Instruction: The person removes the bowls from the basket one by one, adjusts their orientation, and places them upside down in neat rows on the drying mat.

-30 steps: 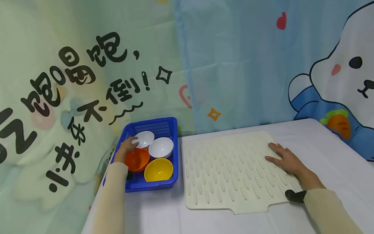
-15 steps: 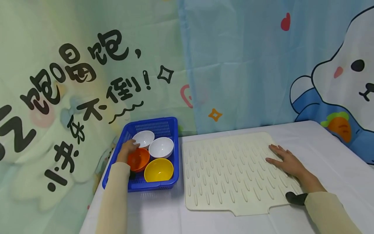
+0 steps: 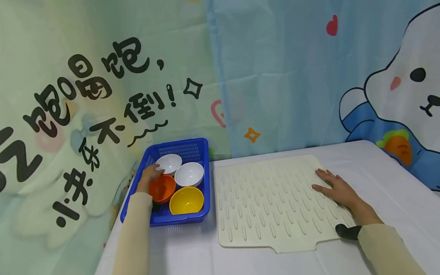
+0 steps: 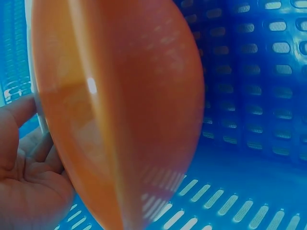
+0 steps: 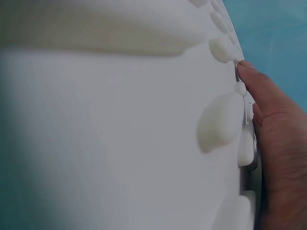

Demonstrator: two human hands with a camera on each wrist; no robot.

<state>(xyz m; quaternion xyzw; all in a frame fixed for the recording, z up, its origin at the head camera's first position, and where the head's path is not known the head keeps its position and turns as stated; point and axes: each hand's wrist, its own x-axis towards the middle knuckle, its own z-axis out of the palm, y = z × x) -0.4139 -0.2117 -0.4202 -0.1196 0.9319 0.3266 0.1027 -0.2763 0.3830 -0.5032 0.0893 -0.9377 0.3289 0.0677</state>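
Observation:
In the head view, my left hand [image 3: 149, 177] reaches over the left side of a blue plastic basket [image 3: 207, 179]. Its fingers and thumb pinch the near rim of the back-left white bowl [image 3: 170, 163]. An orange bowl [image 3: 163, 188] sits right beside this hand; in the left wrist view the orange bowl [image 4: 158, 96] fills the middle, with the left hand [image 4: 33, 177] at its edge and a thin strip of white rim behind it. My right hand [image 3: 338, 191] rests with fingers spread on the right side of a cream mat with raised ridges [image 3: 268, 206].
A second white bowl [image 3: 189, 174] and a yellow bowl [image 3: 186, 200] share the basket. The mat lies to the basket's right on a white-covered table [image 3: 185, 252]. A printed curtain [image 3: 275, 76] hangs behind the table.
My left fingers have drawn back slightly to the white bowl's rim, and the left forearm has shifted a little right. The bowls and right hand stay in place.

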